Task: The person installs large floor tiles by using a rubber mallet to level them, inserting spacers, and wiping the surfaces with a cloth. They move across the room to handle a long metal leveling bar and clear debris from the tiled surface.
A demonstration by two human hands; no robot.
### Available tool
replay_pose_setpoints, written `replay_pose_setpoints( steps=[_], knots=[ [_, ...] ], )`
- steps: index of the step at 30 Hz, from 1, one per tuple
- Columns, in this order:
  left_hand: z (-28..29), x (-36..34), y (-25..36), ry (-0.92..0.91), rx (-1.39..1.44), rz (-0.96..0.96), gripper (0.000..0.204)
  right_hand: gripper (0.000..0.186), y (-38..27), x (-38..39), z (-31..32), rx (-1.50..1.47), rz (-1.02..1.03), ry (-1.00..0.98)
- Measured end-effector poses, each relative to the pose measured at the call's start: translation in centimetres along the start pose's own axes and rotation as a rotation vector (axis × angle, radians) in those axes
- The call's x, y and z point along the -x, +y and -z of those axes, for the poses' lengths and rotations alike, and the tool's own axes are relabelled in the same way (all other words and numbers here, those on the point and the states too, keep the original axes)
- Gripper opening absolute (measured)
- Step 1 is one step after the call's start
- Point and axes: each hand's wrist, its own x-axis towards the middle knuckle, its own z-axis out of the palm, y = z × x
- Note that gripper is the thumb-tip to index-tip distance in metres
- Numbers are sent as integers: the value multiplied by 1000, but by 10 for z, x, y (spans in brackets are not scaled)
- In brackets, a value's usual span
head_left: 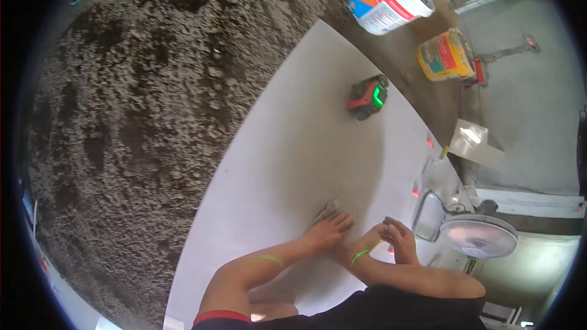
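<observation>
My left hand (332,228) lies on a crumpled greyish cloth (328,209) and presses it to a large white panel (263,165). The cloth sticks out past my fingers. To its right, my right hand (400,239) is bent at the wrist over the panel, close to my left hand. Its fingers are curled in, and I cannot make out whether anything is between them. Bright green light crosses my right arm, with a fainter streak on my left forearm. Farther up the panel stands a red and black laser level (368,98) with a green glow.
Rough grey-brown mortar (134,122) spreads left of the panel. A white bucket (391,1) and a yellow bucket (446,56) stand beyond its far right edge. At right are a round fan (478,236), a metal-framed suction-cup-like tool (427,215) and a pale offcut (476,142).
</observation>
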Motion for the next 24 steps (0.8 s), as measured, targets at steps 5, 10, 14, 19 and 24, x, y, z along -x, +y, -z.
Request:
replay_pose_setpoints(
  steps=[5, 10, 14, 19, 24],
  knots=[
    [178, -19, -135, 91, -523, 275, 49, 41, -28, -23, -19, 7, 41, -210],
    [331, 97, -86, -85, -636, 208, 49, 40, -27, -51, -26, 13, -13, -265],
    [284, 199, 10, -62, -430, 341, 58, 32, -32, -72, -52, 143, 24, -386],
    [172, 308, 100, -307, -644, 556, 42, 46, -26, -93, -79, 769, 142, -749],
    [183, 369, 125, 605, -659, 870, 37, 41, -3, -163, -79, 1082, 323, -798]
  ],
)
